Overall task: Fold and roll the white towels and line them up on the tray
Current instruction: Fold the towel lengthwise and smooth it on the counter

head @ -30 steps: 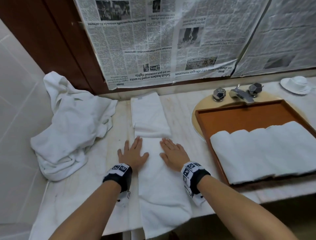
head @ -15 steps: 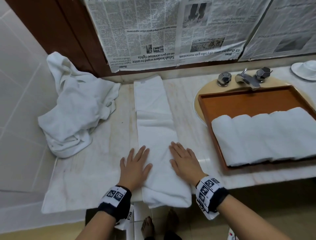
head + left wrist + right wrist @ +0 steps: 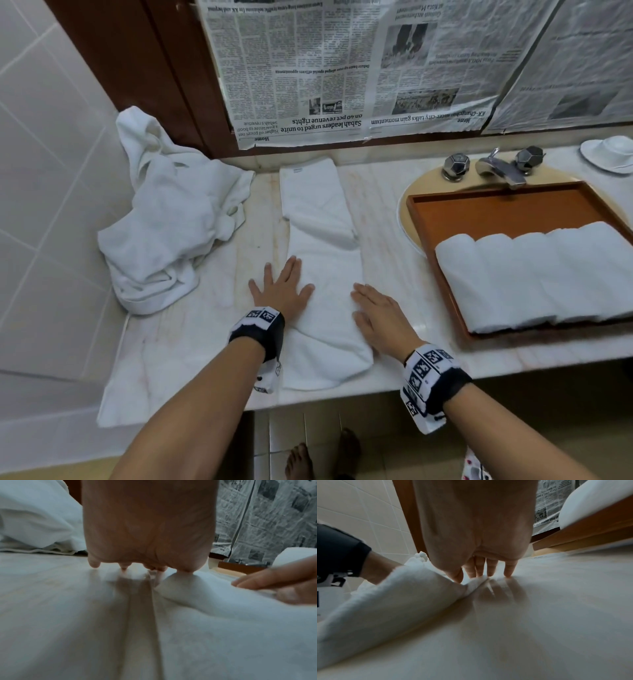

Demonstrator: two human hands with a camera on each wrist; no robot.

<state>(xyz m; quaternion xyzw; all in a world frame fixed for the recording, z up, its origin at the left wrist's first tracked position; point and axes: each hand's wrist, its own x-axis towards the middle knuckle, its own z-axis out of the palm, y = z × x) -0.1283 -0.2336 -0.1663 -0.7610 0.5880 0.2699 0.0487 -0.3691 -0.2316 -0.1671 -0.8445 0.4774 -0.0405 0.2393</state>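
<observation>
A long folded white towel [image 3: 325, 260] lies as a strip on the marble counter [image 3: 390, 240], its far end folded back over itself. My left hand [image 3: 281, 287] lies flat with spread fingers on the strip's left edge, partly on the counter. My right hand [image 3: 373, 308] lies flat on the right edge, fingers straight. In the right wrist view the towel [image 3: 388, 599] bulges up beside my right hand's fingers [image 3: 488, 568]. The left wrist view shows my left palm [image 3: 147, 527] pressed down at the towel [image 3: 223, 615]. Several rolled white towels [image 3: 534, 274] lie side by side in the brown tray [image 3: 496, 205].
A heap of loose white towels [image 3: 171, 219] sits at the counter's left end against the tiled wall. The tray rests over the sink, with the tap [image 3: 500, 168] behind it. A white dish [image 3: 609, 154] stands at the far right. Newspaper [image 3: 342, 68] covers the wall behind.
Both hands have slid down the towel strip toward me, staying flat on its edges. The towel's near end, which hung over the counter's front edge, now lies on the counter.
</observation>
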